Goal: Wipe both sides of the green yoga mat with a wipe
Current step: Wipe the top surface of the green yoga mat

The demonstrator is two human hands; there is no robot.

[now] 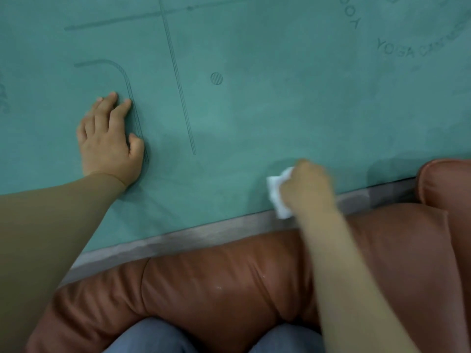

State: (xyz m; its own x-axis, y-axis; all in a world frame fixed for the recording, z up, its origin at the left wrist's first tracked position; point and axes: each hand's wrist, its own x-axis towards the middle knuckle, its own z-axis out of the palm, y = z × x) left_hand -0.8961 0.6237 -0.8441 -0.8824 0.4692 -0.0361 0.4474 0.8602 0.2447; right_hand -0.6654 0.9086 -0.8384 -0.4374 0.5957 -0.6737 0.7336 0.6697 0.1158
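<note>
The green yoga mat (254, 98) lies flat and fills the upper part of the view, printed with dark lines, a dot and lettering. My left hand (109, 141) presses flat on the mat at the left, fingers straight. My right hand (308, 187) grips a crumpled white wipe (279, 194) and holds it against the mat at its near edge. The wipe sticks out to the left of my fingers and reaches slightly past the mat's edge. My right hand is blurred.
A strip of grey floor (204, 238) runs along the mat's near edge. A brown leather cushion (229, 281) lies between the floor strip and my knees in blue jeans (153, 337). Another brown cushion part (448, 182) sits at the right edge.
</note>
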